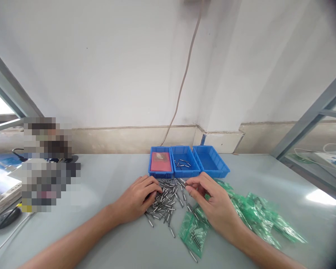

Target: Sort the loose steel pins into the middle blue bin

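Grey table (123, 250): loose metal pins (164, 201) heaped between both hands
Pins likely light, stiff and slippery; take hold at mid-shank. Left hand (140, 196): fingers curled at the pile's left edge, grip not discernible; right hand (207, 192): fingers pinching a pin. Far row: left blue bin (161, 174) holds a red sheet (160, 166), middle bin (187, 173) several pins; near green bag (196, 228) contains pins

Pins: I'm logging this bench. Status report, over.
Left hand curled at pins; right hand, fingertips close together at their upper right, grip unclear. Pins piled before blue trays, some in middle one. Green bags crowd right hand.
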